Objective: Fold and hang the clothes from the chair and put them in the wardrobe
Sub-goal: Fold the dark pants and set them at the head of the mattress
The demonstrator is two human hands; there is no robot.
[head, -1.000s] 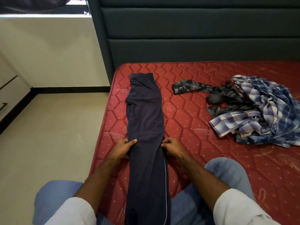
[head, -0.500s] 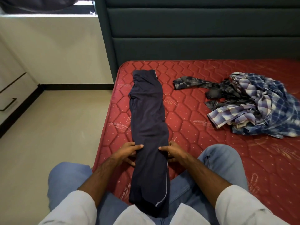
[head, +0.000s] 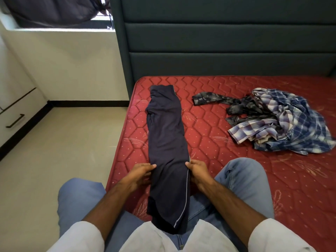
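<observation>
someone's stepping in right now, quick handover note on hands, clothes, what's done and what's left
Left hand and right hand each grip a side edge of the navy trousers.
The trousers lie lengthwise on the mattress, folded into a narrow strip, near end over the lap.
The plaid shirt and a dark garment lie in a heap to the right, unfolded.
Left: finish folding the trousers, fold or hang the heap, move everything to the wardrobe.

The folded trousers [head: 166,142] lay lengthwise on the mattress [head: 218,142] near its left edge, their near end on the person's lap. The left hand [head: 140,174] and right hand [head: 197,170] flanked them. A heap of shirts [head: 283,122] lay to the right. The headboard [head: 227,42] stood behind, drawers [head: 14,113] far left.
</observation>
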